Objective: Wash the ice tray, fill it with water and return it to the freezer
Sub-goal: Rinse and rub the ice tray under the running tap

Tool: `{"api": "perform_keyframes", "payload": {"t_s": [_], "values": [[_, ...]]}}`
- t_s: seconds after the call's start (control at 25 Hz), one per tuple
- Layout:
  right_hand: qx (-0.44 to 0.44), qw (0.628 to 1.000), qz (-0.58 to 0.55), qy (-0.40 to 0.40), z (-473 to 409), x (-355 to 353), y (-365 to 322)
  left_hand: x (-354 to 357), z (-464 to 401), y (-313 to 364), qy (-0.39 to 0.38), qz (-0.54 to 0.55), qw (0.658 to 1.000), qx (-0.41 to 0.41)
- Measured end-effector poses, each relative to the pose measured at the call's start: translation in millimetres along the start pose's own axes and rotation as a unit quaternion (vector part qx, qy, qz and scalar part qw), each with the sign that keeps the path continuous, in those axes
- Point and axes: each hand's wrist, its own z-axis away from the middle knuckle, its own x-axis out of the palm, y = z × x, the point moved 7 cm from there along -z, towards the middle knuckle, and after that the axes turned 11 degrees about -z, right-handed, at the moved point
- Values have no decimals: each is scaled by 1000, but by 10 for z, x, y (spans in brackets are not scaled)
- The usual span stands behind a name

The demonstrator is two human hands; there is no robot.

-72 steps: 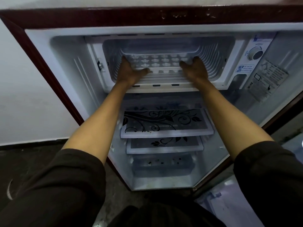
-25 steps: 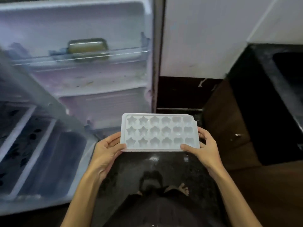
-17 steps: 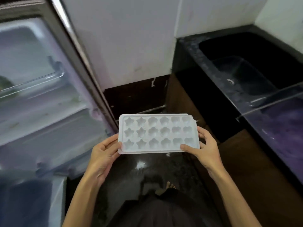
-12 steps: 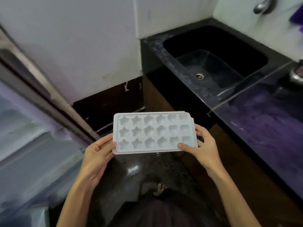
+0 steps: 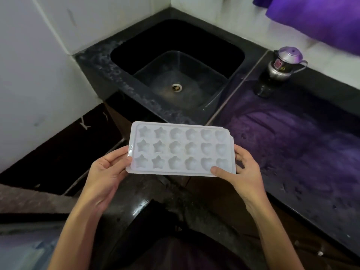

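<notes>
I hold a white plastic ice tray (image 5: 181,149) level in front of me, with star-shaped and rounded moulds that look empty. My left hand (image 5: 108,170) grips its left short edge and my right hand (image 5: 241,168) grips its right short edge, thumb on top. Just beyond the tray lies a black stone sink (image 5: 116,75) with a metal drain (image 5: 176,87) at its bottom. The tap is out of view.
A dark countertop (image 5: 302,152) runs to the right of the sink, with a small metal kettle (image 5: 282,65) on it. A purple cloth (image 5: 321,18) hangs at the top right. White wall stands to the left; the fridge edge (image 5: 23,246) shows at the bottom left.
I took the tray out of the freezer with both hands and turned right from the open fridge. The sink has come into full view and nearer; my grip on the tray is unchanged.
</notes>
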Motion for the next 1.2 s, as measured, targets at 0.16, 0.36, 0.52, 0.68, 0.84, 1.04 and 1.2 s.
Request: {"api": "perform_keyframes", "payload": {"t_s": [0.16, 0.36, 0.52, 0.68, 0.84, 1.04, 1.2], "values": [[10, 998, -13, 61, -234, -91, -33, 266, -484, 230, -48, -31, 998, 3], [17, 990, -31, 135, -521, -40, -128, 562, -1111, 624, -122, -52, 991, -4], [11, 983, -53, 177, -785, 139, -235, 697, -1582, 974, -170, -72, 983, -5], [4, 976, -73, 204, -1097, 374, -338, 759, -2009, 1255, -185, -90, 978, 14], [4, 971, -79, 225, -1354, 533, -430, 789, -2323, 1370, -187, -92, 978, 6], [-2, 973, -74, 219, -1697, 562, -565, 981, -2605, 1407, -205, -40, 977, -39], [-9, 976, -74, 205, -2016, 607, -700, 1232, -2738, 1384, -241, 123, 955, -124]]}}
